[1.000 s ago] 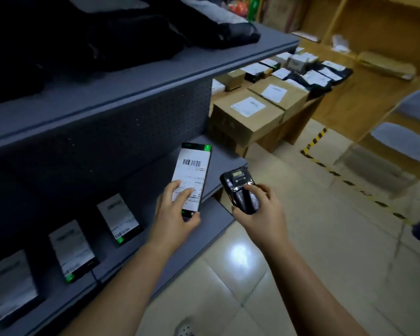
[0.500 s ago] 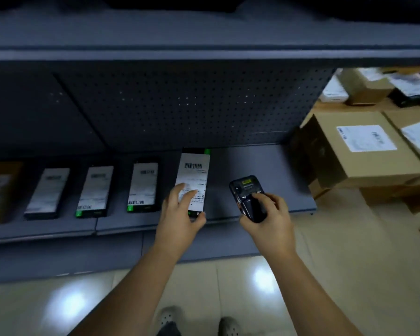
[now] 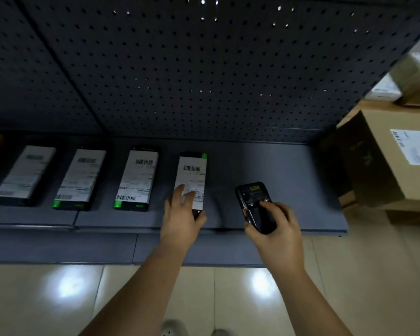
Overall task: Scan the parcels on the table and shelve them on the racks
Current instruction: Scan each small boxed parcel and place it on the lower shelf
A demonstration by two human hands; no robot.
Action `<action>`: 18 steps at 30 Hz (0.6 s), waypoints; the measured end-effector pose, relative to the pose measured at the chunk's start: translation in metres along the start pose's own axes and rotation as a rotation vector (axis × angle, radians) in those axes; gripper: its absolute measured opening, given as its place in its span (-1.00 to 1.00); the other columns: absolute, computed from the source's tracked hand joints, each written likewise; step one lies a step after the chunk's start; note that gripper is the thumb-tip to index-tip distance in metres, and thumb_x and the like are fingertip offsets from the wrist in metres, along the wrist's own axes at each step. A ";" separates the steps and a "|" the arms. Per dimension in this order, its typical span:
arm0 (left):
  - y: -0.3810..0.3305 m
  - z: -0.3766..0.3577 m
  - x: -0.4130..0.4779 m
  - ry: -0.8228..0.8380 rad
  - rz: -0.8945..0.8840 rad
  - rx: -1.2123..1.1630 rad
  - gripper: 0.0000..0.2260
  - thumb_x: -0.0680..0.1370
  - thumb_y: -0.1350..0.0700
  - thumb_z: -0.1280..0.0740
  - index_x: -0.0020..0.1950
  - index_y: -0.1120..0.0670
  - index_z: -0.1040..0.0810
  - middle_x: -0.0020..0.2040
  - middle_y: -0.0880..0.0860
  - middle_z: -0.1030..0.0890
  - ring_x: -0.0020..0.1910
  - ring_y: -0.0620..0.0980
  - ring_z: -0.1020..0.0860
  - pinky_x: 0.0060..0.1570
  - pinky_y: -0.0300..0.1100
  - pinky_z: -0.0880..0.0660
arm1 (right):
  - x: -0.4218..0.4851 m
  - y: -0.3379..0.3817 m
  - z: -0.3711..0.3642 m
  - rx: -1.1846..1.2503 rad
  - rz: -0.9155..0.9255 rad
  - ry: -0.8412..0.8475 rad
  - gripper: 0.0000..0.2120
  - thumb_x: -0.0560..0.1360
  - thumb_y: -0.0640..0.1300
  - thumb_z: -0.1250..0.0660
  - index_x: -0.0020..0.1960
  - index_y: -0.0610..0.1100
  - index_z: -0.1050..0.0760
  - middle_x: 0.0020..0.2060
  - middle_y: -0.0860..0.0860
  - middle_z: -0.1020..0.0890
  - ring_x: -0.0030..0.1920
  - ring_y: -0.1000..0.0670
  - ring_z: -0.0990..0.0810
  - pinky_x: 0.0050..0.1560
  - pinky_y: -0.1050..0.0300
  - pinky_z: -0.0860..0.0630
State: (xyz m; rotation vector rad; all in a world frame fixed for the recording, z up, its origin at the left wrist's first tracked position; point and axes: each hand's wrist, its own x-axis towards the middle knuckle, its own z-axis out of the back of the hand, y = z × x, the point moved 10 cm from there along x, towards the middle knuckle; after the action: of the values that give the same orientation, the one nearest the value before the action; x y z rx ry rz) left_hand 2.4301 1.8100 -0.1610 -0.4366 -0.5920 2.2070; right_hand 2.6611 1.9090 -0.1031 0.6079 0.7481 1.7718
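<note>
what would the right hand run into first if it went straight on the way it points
Likely the perforated back panel: the right hand, gripping the scanner, points across bare shelf beside the labelled parcel. Depth is unclear.

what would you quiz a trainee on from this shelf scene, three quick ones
1. True or false: the right hand holds the scanner.
2. How many slim black parcels with white labels lie in a row on the shelf?
3. The left hand rests on: (a) the rightmost parcel, (b) the scanner, (c) nothing.

Key: 1 true; 2 four; 3 a.
</note>
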 end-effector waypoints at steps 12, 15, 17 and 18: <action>-0.014 0.012 0.004 -0.038 -0.111 0.011 -0.51 0.53 -0.07 -0.38 0.42 0.06 -0.45 0.52 0.08 -0.26 0.43 0.17 -0.23 0.33 0.12 -0.36 | -0.012 0.008 0.011 0.013 -0.015 0.008 -0.48 0.30 -0.08 -0.57 0.23 0.03 -0.57 0.20 0.12 -0.45 0.03 0.20 -0.48 -0.05 0.57 -0.33; -0.022 0.048 -0.015 -0.045 -0.198 -0.007 -0.51 0.54 -0.12 -0.33 0.43 0.06 -0.45 0.48 0.05 -0.32 0.43 0.11 -0.26 0.38 0.06 -0.33 | -0.023 0.029 0.023 0.033 0.013 0.011 -0.49 0.31 -0.09 -0.58 0.24 0.02 -0.56 0.19 0.14 -0.43 0.03 0.30 -0.44 -0.04 0.61 -0.32; -0.028 0.086 -0.035 -0.060 -0.241 -0.035 -0.51 0.56 -0.12 -0.32 0.44 0.03 -0.43 0.46 0.01 -0.34 0.42 0.05 -0.28 0.41 -0.02 -0.29 | -0.034 0.053 0.032 0.054 0.056 0.013 -0.48 0.31 -0.10 -0.58 0.24 0.01 -0.56 0.18 0.13 -0.42 0.04 0.34 -0.43 -0.02 0.62 -0.31; -0.029 0.106 -0.047 -0.061 -0.255 -0.044 -0.51 0.57 -0.11 -0.33 0.45 0.03 -0.41 0.46 -0.01 -0.35 0.42 0.01 -0.27 0.42 -0.07 -0.26 | -0.040 0.068 0.036 0.067 0.075 0.018 -0.48 0.31 -0.10 -0.58 0.24 -0.01 -0.57 0.18 0.12 -0.42 0.03 0.32 -0.42 0.00 0.62 -0.30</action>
State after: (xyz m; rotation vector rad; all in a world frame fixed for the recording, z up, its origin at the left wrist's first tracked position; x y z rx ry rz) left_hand 2.4254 1.7622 -0.0516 -0.2993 -0.6903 1.9721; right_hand 2.6561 1.8617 -0.0306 0.6729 0.8095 1.8287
